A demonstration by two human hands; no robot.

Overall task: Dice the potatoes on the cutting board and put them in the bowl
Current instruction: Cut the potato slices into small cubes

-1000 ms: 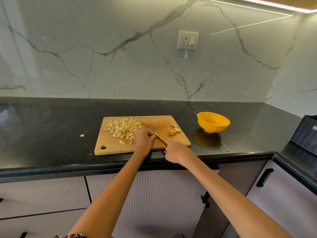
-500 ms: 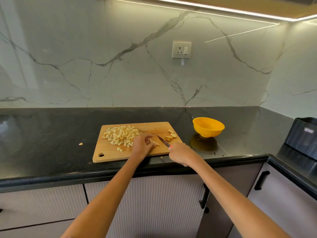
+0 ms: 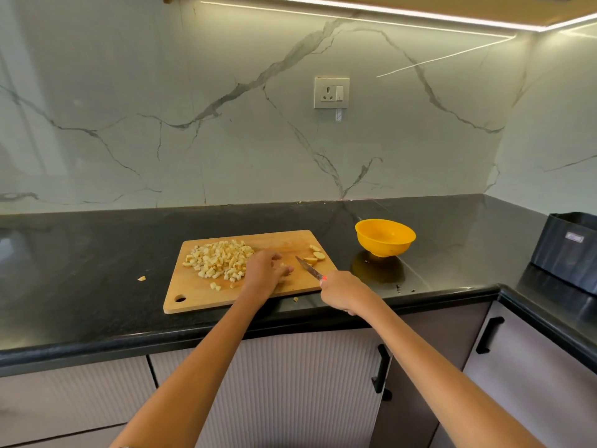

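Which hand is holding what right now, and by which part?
The right hand grips the knife by its handle, blade pointing over the cutting board. The left hand rests on potato pieces on the board; no clear grip is visible.

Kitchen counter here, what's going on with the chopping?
A person is dicing potatoes on a wooden cutting board. The right hand grips a knife, blade angled over the board, while the left hand rests on the board over some pieces. A pile of diced potato sits on the board's left part, and a few uncut slices lie near its right edge. The yellow bowl beside the board looks empty, and a couple of stray bits lie on the black counter.
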